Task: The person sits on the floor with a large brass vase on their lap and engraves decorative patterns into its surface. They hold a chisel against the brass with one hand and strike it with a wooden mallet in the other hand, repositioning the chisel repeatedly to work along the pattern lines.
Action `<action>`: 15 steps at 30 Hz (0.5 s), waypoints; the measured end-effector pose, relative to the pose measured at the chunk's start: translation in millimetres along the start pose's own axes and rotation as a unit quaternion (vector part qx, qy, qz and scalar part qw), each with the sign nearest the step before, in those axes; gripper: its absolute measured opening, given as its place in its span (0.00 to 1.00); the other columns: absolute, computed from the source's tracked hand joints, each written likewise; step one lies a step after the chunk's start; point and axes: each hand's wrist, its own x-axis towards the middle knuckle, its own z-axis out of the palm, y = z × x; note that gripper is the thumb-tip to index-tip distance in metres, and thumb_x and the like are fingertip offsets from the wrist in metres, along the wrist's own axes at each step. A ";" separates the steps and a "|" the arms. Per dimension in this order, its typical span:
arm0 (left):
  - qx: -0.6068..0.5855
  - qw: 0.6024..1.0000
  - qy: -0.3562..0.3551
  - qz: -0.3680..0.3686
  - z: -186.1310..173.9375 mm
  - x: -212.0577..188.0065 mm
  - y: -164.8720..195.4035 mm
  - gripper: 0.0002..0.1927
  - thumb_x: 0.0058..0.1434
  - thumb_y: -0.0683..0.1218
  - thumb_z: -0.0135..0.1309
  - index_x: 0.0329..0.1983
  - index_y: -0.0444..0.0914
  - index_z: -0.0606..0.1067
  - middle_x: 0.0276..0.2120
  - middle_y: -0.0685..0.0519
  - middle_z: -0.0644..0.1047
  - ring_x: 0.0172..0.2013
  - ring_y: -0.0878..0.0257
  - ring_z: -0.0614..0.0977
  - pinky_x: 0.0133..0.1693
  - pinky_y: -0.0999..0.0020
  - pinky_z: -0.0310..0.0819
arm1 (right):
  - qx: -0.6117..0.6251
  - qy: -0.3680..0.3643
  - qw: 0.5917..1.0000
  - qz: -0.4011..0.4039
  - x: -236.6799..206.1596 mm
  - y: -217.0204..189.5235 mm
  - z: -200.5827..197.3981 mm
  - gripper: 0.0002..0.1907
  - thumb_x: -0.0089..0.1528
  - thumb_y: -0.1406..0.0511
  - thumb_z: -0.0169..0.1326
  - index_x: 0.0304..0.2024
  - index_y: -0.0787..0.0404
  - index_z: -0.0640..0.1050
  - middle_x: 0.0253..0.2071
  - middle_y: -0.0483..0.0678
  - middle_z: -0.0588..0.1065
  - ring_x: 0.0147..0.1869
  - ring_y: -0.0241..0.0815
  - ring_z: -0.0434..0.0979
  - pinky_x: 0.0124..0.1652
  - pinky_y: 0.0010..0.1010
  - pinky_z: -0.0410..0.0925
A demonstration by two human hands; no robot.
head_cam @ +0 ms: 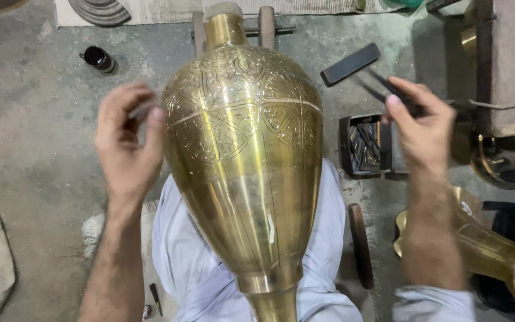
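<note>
Across the lap lies a brass vase (242,161), neck propped on a wooden stand (264,25) for steadiness; left hand (127,143) hovers half-curled and empty, right hand (421,122) pinches a thin dark tool (382,80).

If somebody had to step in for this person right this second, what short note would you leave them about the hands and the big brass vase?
Left hand: raised beside the brass vase, fingers curled, apparently empty; whether it touches the vase is unclear.
Right hand: off the vase, pinching a thin dark tool above the open box of tools.
The vase lies across the lap, neck propped on a wooden rest.
Done: engraved patterns cover the upper body.
Left: the lower body is plain and smooth.
Nearby: a dark flat bar, a small dark cup, a second brass piece to the right.
</note>
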 end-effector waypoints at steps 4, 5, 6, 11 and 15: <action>0.032 0.980 -0.188 0.058 11.6 -9.8 57.1 0.13 0.70 0.38 0.57 0.57 0.39 0.76 0.53 0.48 0.81 0.52 0.61 0.86 0.54 0.66 0.86 | -0.203 -0.180 0.956 -0.108 -30.0 -97.2 -6.0 0.14 0.65 0.70 0.62 0.52 0.66 0.79 0.43 0.52 0.79 0.38 0.38 0.80 0.31 0.19 0.73; 0.031 0.967 -0.245 0.054 20.9 -11.7 67.6 0.14 0.68 0.40 0.58 0.57 0.40 0.76 0.52 0.48 0.82 0.49 0.61 0.86 0.52 0.66 0.86 | -0.211 -0.227 0.940 -0.145 -32.9 -110.7 5.8 0.13 0.62 0.70 0.61 0.50 0.65 0.78 0.43 0.52 0.79 0.41 0.40 0.83 0.35 0.21 0.77; -0.002 0.958 -0.277 0.069 31.2 -11.7 75.5 0.15 0.69 0.41 0.57 0.58 0.39 0.75 0.53 0.48 0.82 0.50 0.60 0.86 0.53 0.65 0.86 | -0.230 -0.249 0.923 -0.182 -33.6 -117.6 22.1 0.14 0.62 0.70 0.62 0.50 0.65 0.78 0.43 0.52 0.80 0.41 0.40 0.84 0.36 0.23 0.76; -0.038 0.917 -0.395 0.038 56.2 -9.5 86.2 0.17 0.70 0.46 0.54 0.61 0.40 0.73 0.50 0.49 0.82 0.50 0.58 0.86 0.53 0.62 0.84 | -0.264 -0.292 0.888 -0.237 -39.2 -136.3 70.1 0.14 0.62 0.70 0.64 0.49 0.67 0.77 0.42 0.53 0.81 0.41 0.41 0.84 0.38 0.28 0.77; -0.039 0.924 -0.379 0.036 56.2 -8.3 78.5 0.18 0.71 0.47 0.54 0.61 0.38 0.73 0.49 0.47 0.82 0.51 0.54 0.86 0.52 0.61 0.83 | -0.281 -0.295 0.882 -0.237 -34.5 -139.0 79.4 0.14 0.63 0.72 0.64 0.50 0.68 0.77 0.42 0.54 0.80 0.42 0.45 0.84 0.39 0.30 0.76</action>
